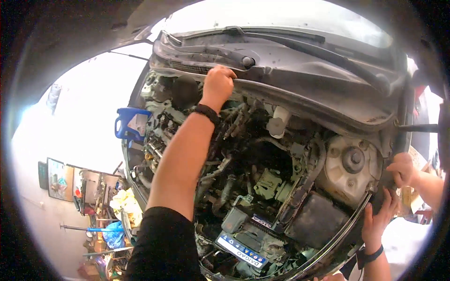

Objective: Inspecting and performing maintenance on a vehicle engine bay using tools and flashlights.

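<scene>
My left hand [218, 85], below a black wristband, has its fingers curled on the edge of the black cowl panel [300, 96] beneath the windscreen. My forearm crosses the engine bay. My right hand [378, 218], with a dark wrist strap, rests with fingers apart along the right fender edge [390, 183]. Near it are a strut mount [351, 164] and a black box [315, 220]. Below centre sits a battery [241, 250]; a white-capped reservoir [276, 124] is under the cowl.
Another person's hand [405, 171] grips the right fender; further fingers [330, 277] show at the bottom edge. A blue jug [125, 124] stands at the bay's left. A raised bonnet [70, 25] is overhead, with a stay rod [417, 127] at right. Cluttered shelving [98, 201] stands lower left.
</scene>
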### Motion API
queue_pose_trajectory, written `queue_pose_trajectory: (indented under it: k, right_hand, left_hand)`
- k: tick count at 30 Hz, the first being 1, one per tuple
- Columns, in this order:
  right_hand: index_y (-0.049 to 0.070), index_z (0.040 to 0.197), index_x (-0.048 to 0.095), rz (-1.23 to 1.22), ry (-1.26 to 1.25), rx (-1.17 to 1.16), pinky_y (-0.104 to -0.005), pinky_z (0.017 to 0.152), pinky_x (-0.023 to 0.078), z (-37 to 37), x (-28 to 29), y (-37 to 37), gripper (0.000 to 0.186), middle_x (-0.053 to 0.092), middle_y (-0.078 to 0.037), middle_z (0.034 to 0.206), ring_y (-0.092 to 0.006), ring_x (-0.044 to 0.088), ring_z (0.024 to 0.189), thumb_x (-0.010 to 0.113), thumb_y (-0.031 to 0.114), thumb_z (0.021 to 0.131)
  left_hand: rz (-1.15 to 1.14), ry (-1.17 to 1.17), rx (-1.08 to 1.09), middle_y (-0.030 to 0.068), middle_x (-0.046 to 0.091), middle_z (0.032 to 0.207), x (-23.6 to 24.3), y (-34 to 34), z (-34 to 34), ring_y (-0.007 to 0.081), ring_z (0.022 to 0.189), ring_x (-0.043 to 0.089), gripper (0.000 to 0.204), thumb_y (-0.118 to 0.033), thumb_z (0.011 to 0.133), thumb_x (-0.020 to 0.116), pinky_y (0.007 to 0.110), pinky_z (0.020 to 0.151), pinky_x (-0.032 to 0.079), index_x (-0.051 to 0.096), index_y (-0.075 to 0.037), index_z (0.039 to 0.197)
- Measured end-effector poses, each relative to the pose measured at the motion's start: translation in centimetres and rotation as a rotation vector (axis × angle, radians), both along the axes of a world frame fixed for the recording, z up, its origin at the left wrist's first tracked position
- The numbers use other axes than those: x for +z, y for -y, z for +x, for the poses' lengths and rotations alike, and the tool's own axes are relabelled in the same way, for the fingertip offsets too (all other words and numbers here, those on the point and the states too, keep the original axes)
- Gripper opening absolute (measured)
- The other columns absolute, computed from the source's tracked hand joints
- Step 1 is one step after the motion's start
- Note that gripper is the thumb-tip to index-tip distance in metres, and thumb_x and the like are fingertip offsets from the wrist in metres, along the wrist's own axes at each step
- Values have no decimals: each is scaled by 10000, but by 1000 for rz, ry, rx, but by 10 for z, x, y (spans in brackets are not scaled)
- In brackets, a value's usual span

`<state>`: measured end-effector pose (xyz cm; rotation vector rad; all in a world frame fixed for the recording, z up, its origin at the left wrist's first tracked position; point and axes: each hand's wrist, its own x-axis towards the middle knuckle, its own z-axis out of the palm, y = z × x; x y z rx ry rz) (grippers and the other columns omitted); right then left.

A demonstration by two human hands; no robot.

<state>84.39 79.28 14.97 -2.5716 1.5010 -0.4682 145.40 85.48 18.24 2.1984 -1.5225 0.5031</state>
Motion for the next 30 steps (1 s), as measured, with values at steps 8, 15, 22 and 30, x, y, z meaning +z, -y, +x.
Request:
queue_pose_trajectory:
  k: [8,15,22,30]
  right_hand:
    - [45,1334,476,68,62,-7,-555,1115,215,-3,1,-1,595,390,-255,1376,-451,314,1303,656,247,804]
    - [39,1356,453,136,77,-3,-572,1124,199,-9,0,-3,640,363,-271,1409,-486,288,1312,680,284,810]
    - [37,1352,468,-77,-3,38,-535,1145,205,-18,-12,0,555,423,-280,1398,-464,337,1324,636,303,894]
    - [11,1278,518,-67,46,37,-509,1092,291,-2,15,-12,579,440,-232,1363,-423,366,1272,681,356,842]
  left_hand:
    - [332,279,108,126,631,977,17,5,-24,307,975,596,233,-55,811,552,403,868,494,745,-131,917]
    - [140,-242,-109,147,649,921,18,-47,-127,322,964,608,262,-4,797,545,390,875,499,729,-86,964]
    - [-13,-1427,0,69,658,1004,54,-194,-306,175,914,623,358,-60,915,588,313,816,505,594,-32,1272]
    - [-247,-1751,285,61,652,993,47,-342,-452,125,861,607,130,-53,937,598,273,772,497,569,-51,1064]
